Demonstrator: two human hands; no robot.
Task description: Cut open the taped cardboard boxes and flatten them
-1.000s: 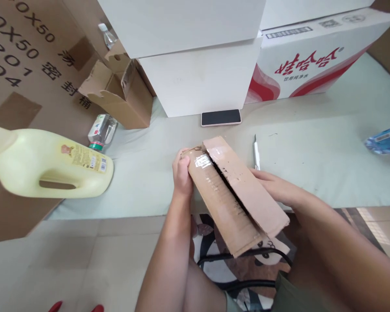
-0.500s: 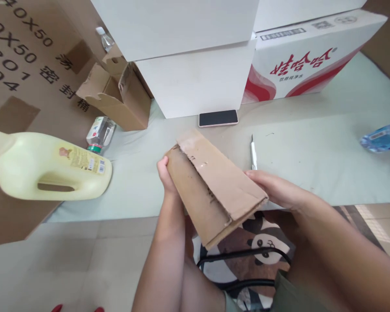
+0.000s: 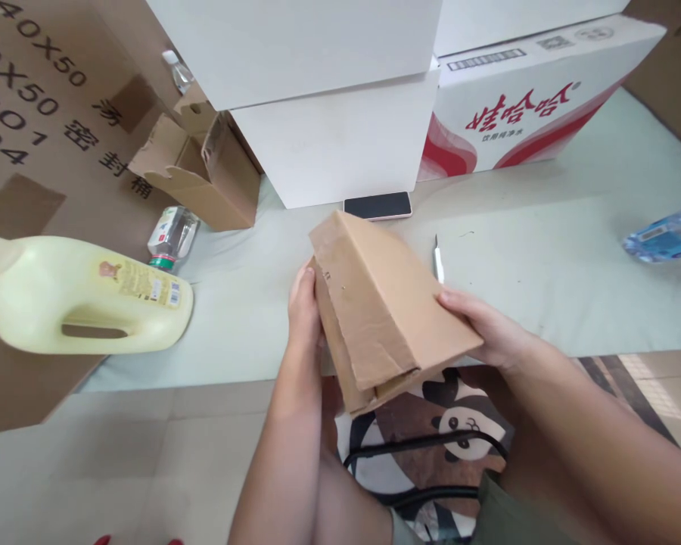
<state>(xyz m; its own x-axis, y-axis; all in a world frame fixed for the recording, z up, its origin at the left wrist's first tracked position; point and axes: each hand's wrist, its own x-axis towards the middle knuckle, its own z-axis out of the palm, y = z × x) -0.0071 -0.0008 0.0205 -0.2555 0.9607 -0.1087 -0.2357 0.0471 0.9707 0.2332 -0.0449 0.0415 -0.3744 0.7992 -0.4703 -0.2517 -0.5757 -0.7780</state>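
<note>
A folded brown cardboard box [image 3: 400, 284], with a strip of tape along one edge, is held up tilted over the table's front edge. My left hand [image 3: 305, 306] grips its left side, thumb up against the cardboard. On the opposite side, my right hand [image 3: 485, 325] holds the right edge with the thumb on the upper face; its other fingers are hidden beneath. Just past my right hand lies a white utility knife [image 3: 438, 261], its tip pointing away from me. A phone [image 3: 377, 206] with a dark screen lies beyond the box.
White cartons [image 3: 340, 144] and a red-and-white carton [image 3: 505, 125] stand at the back. To the left are a pale yellow jug [image 3: 91, 265], a clear bottle [image 3: 173, 233] and an open cardboard box [image 3: 216, 174]. A blue-labelled bottle [image 3: 667, 235] lies right. A panda-print bag [image 3: 414, 446] is below.
The box has turned in my hands, so its taped edge now faces left and a smooth face shows upward. Both hands have shifted slightly right with it.
</note>
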